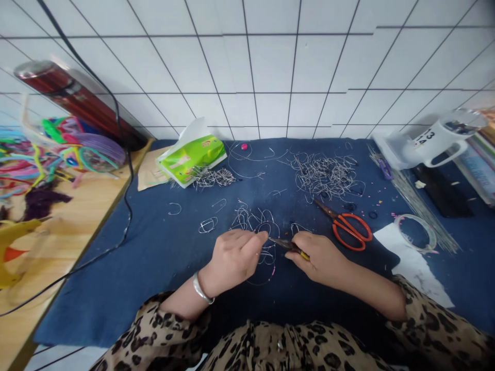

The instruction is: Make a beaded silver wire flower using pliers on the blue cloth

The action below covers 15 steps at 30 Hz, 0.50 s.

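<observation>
My left hand (232, 257) pinches the bent wire (266, 256) between thumb and fingertips. The wire lies at three o'clock from it, between both hands. My right hand (320, 257) is curled tight around the small pliers (286, 244), whose long axis points to ten o'clock at the wire.

left hand (234, 256): palm down, fingers pinched | right hand (320, 257): fingers curled closed | hands close together

Right hand (317, 255) grips pliers (288, 245); left hand (234, 255) pinches wire (266, 256).
</observation>
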Tool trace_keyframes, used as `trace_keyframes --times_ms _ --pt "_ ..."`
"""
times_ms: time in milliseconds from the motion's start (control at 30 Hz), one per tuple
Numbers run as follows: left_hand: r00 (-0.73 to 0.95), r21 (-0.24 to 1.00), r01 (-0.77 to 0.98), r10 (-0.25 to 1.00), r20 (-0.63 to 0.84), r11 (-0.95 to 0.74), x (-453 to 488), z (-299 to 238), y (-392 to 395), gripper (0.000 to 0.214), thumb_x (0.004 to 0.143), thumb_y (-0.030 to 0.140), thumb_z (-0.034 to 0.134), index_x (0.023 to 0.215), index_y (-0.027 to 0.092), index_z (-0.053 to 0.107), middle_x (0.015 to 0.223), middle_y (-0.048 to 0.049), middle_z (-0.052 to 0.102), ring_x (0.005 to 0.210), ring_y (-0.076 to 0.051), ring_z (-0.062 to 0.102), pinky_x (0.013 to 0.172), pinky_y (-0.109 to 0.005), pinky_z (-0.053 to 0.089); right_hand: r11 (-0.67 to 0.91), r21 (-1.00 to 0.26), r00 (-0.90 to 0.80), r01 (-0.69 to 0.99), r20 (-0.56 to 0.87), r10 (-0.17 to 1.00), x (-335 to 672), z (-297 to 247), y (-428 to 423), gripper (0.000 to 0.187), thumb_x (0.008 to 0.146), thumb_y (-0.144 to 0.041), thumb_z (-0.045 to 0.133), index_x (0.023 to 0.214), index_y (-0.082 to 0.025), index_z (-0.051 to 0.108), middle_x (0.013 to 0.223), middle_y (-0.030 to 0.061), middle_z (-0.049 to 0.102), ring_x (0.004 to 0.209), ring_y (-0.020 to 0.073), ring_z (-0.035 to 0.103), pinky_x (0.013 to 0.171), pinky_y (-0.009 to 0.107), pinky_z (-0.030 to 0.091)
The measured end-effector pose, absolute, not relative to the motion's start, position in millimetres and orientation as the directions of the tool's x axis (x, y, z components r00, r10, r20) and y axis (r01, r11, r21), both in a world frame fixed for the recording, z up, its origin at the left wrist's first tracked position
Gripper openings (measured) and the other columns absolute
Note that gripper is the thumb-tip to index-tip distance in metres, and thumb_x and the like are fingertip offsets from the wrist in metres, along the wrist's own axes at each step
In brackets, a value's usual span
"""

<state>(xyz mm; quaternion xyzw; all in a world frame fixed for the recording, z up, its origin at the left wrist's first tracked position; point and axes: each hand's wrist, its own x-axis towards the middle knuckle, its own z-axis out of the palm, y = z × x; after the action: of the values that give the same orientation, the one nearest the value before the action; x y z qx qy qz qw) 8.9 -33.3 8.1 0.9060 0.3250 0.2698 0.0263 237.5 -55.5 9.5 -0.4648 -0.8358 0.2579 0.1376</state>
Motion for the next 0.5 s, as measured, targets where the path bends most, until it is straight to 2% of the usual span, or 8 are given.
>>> trace_keyframes --times_ms 133,267,400,500 --pt "0.732 0.126 0.516 0.513 0.447 -0.847 2.4 17.3 -24.6 0.022 0.079 0.006 0.048 0.099 0.013 0.054 0.061 -0.0008 0.058 0.056 -0.015 0.053 0.055 -0.028 0.043 0.475 -0.499 -0.572 0.725 -0.051 0.819 240.3 6.8 -56.5 0.018 0.089 -0.034 0.043 0.080 -0.018 0.046 0.077 0.0026 0.053 0.070 0.0138 0.050 0.062 0.025 0.037" --pt "0.605 0.162 0.574 0.549 0.577 -0.803 -11.9 26.7 -16.8 0.018 0.077 0.006 0.052 0.092 0.013 0.057 0.060 -0.0011 0.060 0.056 -0.014 0.056 0.055 -0.028 0.044 0.516 -0.419 -0.609 0.747 -0.120 0.784 244.6 6.5 -56.7 0.019 0.089 -0.034 0.043 0.079 -0.019 0.047 0.075 0.0023 0.053 0.067 0.0138 0.050 0.060 0.026 0.036" --pt "0.454 0.404 0.565 0.679 0.576 -0.720 -12.4 27.9 -21.6 0.014 0.080 0.010 0.052 0.093 0.015 0.057 0.062 0.0002 0.063 0.055 -0.011 0.059 0.054 -0.023 0.045 0.439 -0.482 -0.519 0.758 -0.038 0.854 243.4 20.5 -52.0 0.019 0.089 -0.033 0.042 0.077 -0.018 0.044 0.076 0.0027 0.051 0.069 0.0137 0.048 0.062 0.026 0.037" --pt "0.366 0.612 0.534 0.812 0.455 -0.584 -0.7 26.1 -30.1 0.012 0.083 0.013 0.050 0.093 0.016 0.056 0.059 0.0025 0.062 0.052 -0.009 0.058 0.054 -0.021 0.046 0.364 -0.584 -0.458 0.726 -0.015 0.889 236.3 27.4 -51.2 0.019 0.090 -0.033 0.041 0.077 -0.019 0.043 0.074 0.0011 0.049 0.066 0.0124 0.047 0.059 0.025 0.038"
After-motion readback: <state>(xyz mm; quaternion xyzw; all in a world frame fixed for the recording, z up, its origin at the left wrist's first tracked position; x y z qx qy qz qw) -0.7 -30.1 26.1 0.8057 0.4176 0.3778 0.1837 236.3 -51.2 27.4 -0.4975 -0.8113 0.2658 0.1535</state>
